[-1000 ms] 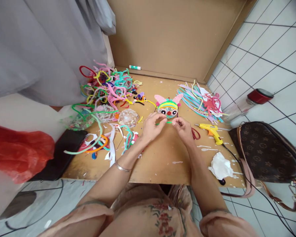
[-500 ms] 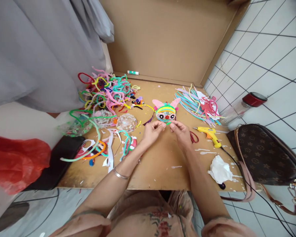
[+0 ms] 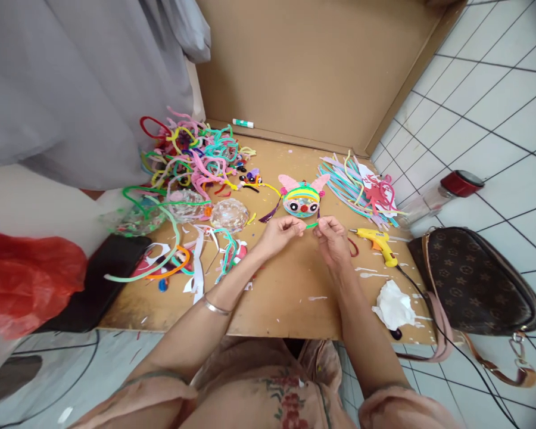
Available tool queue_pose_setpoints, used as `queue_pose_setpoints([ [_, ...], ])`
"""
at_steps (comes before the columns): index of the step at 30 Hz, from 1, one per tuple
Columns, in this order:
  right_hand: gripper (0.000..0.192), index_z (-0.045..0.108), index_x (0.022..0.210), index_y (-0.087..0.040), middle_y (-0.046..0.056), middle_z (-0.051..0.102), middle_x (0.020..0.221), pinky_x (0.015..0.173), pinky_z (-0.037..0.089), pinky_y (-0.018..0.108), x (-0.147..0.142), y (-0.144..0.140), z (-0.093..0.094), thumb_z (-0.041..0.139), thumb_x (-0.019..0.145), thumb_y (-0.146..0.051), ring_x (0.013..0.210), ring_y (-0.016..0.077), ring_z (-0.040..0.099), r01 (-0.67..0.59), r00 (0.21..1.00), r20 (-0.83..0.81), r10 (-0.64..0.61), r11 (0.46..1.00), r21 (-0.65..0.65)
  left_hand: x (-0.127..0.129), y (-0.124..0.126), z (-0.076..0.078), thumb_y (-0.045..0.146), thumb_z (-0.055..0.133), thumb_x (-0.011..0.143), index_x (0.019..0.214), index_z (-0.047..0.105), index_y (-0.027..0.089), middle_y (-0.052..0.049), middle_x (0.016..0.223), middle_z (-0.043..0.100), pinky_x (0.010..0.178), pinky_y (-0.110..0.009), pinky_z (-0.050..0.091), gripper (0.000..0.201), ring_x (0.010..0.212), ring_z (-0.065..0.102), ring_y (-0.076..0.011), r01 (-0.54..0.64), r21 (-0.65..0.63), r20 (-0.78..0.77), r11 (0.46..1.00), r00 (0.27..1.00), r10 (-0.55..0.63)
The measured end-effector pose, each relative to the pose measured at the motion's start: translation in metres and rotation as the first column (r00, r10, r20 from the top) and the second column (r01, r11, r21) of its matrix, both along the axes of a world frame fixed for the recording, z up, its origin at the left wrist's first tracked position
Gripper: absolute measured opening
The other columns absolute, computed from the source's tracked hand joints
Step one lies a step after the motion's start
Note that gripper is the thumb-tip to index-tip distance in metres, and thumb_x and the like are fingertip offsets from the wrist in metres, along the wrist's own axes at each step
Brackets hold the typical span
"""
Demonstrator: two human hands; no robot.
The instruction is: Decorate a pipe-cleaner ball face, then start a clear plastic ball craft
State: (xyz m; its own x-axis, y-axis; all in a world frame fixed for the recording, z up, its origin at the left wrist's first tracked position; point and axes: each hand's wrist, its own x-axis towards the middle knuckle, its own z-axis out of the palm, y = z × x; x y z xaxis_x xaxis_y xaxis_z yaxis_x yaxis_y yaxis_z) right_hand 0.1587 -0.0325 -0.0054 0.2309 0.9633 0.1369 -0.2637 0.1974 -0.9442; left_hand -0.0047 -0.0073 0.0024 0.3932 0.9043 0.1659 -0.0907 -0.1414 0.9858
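Note:
A short piece of green pipe cleaner (image 3: 311, 226) stretches between my two hands over the middle of the table. My left hand (image 3: 282, 234) pinches near its left end, and my right hand (image 3: 333, 238) pinches the other end. Just beyond my fingers sits a round clear craft figure (image 3: 301, 200) with pink ears, black-and-white eyes, a red nose and a yellow and green band. A dark purple tassel (image 3: 270, 212) lies at its left side. Partly behind my right hand is a dark red pipe cleaner loop (image 3: 353, 246).
A yellow glue gun (image 3: 377, 242) lies right of my right hand, its cord running off the table's front edge. Tangled pipe cleaners (image 3: 196, 155) and clear plastic domes (image 3: 229, 214) fill the left. More pipe cleaners (image 3: 343, 187), a red-lidded bottle (image 3: 449, 190), crumpled tissue (image 3: 393, 305) and a brown handbag (image 3: 477, 280) are right.
My right hand has moved slightly right and turned, its fingers more curled, so more of the green pipe cleaner shows between my hands. The view has shifted a little.

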Motion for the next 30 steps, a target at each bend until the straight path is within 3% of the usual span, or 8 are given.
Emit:
queue_pose_setpoints([
  [5,0.041,0.06,0.065,-0.022,-0.007,0.046,0.053,0.056,0.033,0.025,0.004,0.003,0.002,0.089,0.061,-0.051,0.054,0.0094,0.039,0.057,0.998,-0.04,-0.057,0.998,-0.003,0.001,0.004,-0.006,0.067,0.071,0.074,0.092,0.072,0.015,-0.006,0.084,0.074,0.079,-0.029,0.048,0.056,0.074,0.06,-0.0138,-0.022,-0.134,0.142,0.991,0.989,0.041],
  [13,0.044,0.056,0.066,-0.023,-0.007,0.043,0.053,0.057,0.033,0.027,0.003,0.004,0.001,0.086,0.063,-0.056,0.054,0.0097,0.039,0.105,0.994,-0.007,-0.105,0.994,0.014,-0.001,0.002,-0.004,0.074,0.068,0.071,0.07,0.067,0.015,-0.004,0.07,0.07,0.07,-0.028,0.044,0.059,0.065,0.055,-0.0131,0.057,-0.117,0.043,0.992,0.998,-0.052],
  [17,0.046,0.055,0.067,-0.024,-0.007,0.043,0.053,0.056,0.034,0.028,0.005,0.006,0.001,0.083,0.064,-0.06,0.053,0.0104,0.039,0.116,0.992,0.049,-0.116,0.993,0.003,-0.001,-0.001,-0.002,0.074,0.07,0.068,0.07,0.068,0.015,-0.005,0.07,0.069,0.068,-0.028,0.043,0.059,0.065,0.056,-0.014,0.099,-0.151,0.007,0.984,0.995,-0.099],
  [23,0.048,0.053,0.066,-0.024,-0.008,0.042,0.053,0.055,0.032,0.028,0.008,0.007,-0.002,0.084,0.061,-0.06,0.052,0.0097,0.036,0.103,0.994,0.042,-0.102,0.995,-0.013,-0.001,-0.004,0.004,0.071,0.067,0.072,0.06,0.056,0.017,0.0,0.062,0.056,0.063,-0.026,0.035,0.057,0.061,0.044,-0.0109,0.14,-0.022,-0.052,0.99,0.989,-0.141],
  [30,0.048,0.051,0.063,-0.024,-0.009,0.038,0.053,0.056,0.031,0.028,0.012,0.007,-0.001,0.086,0.058,-0.057,0.052,0.009,0.032,0.082,0.997,0.013,-0.082,0.996,-0.026,0.0,-0.01,0.007,0.065,0.061,0.079,0.069,0.053,0.018,0.004,0.062,0.043,0.056,-0.025,0.027,0.049,0.059,0.034,-0.01,0.145,0.048,-0.107,0.988,0.985,-0.139],
])
